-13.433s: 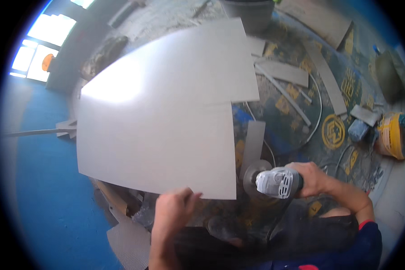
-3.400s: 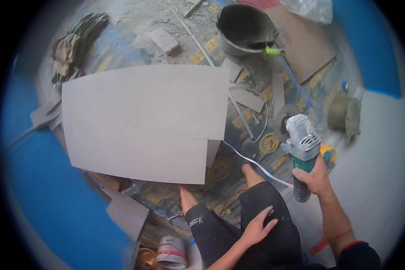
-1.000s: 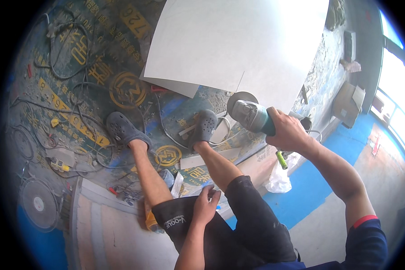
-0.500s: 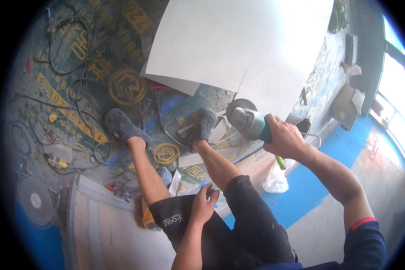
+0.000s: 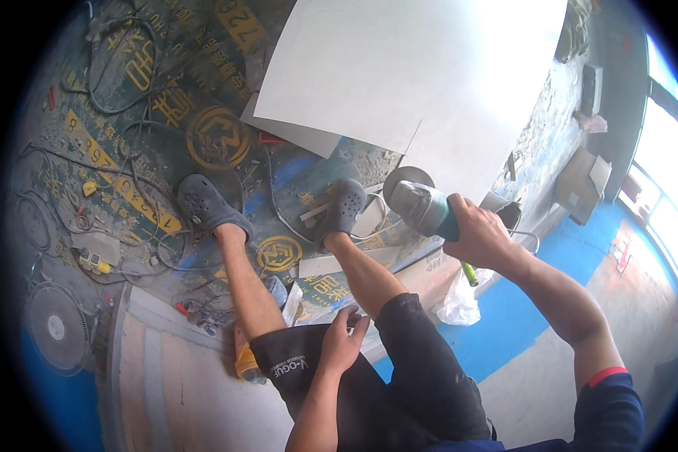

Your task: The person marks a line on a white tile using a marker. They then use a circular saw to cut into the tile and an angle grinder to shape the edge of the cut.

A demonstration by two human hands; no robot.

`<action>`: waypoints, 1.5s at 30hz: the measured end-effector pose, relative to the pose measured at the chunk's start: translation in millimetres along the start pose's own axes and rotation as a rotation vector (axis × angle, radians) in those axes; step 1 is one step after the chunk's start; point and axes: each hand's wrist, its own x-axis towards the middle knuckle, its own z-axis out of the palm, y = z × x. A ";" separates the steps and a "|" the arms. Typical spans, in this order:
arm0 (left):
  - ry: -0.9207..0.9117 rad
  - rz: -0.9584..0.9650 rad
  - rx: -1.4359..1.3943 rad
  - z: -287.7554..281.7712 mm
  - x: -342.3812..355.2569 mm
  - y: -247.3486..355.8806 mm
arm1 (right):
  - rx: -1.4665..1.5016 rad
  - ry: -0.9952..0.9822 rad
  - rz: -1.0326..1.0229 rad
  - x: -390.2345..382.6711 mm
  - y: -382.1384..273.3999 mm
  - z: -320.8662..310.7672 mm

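Note:
My right hand [image 5: 481, 235] is wrapped round the green and grey body of an angle grinder [image 5: 423, 207]. The grinder's round disc [image 5: 408, 175] sits at the near edge of a large white sheet [image 5: 399, 68]; whether it touches the sheet I cannot tell. A thin dark cut line [image 5: 413, 138] runs into the sheet just beyond the disc. Over my dark shorts rests my left hand [image 5: 343, 343], holding nothing, its fingers loosely bent with a gap beside the thumb.
My feet in grey clogs [image 5: 206, 207] stand on a dusty green printed floor. Cables [image 5: 132, 177] sprawl on the left, near a round fan [image 5: 56, 328]. A white plastic bag [image 5: 459, 301] lies below the grinder. A cardboard box [image 5: 582, 183] stands at right.
The whole view has shifted slightly, and the sheet appears a little further right. My right hand still grips the grinder near the cut line; my left hand stays on my thigh.

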 end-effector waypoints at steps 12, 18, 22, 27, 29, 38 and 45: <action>0.000 0.006 0.005 -3.4 -2.3 4.8 | 0.006 0.034 0.013 2.0 0.2 -6.7; 0.002 0.012 0.006 -2.0 -2.1 2.8 | 0.019 0.049 0.029 -0.1 -0.5 -7.9; -0.003 0.008 0.005 -1.7 -1.6 2.1 | 0.036 0.044 0.061 -0.4 -3.8 -9.4; -0.011 -0.005 -0.002 -0.5 -1.5 -1.2 | 0.037 0.047 0.070 -0.9 -5.5 -10.7; -0.012 -0.006 -0.005 -0.8 -1.7 0.4 | 0.038 0.043 0.070 -1.0 -6.7 -10.3; 0.023 -0.012 0.003 -13.9 -10.3 -1.2 | 0.047 0.068 -0.063 -11.7 1.8 28.1; 0.087 0.082 0.374 -56.6 -40.1 40.7 | 0.352 -0.011 0.094 -83.6 11.0 38.2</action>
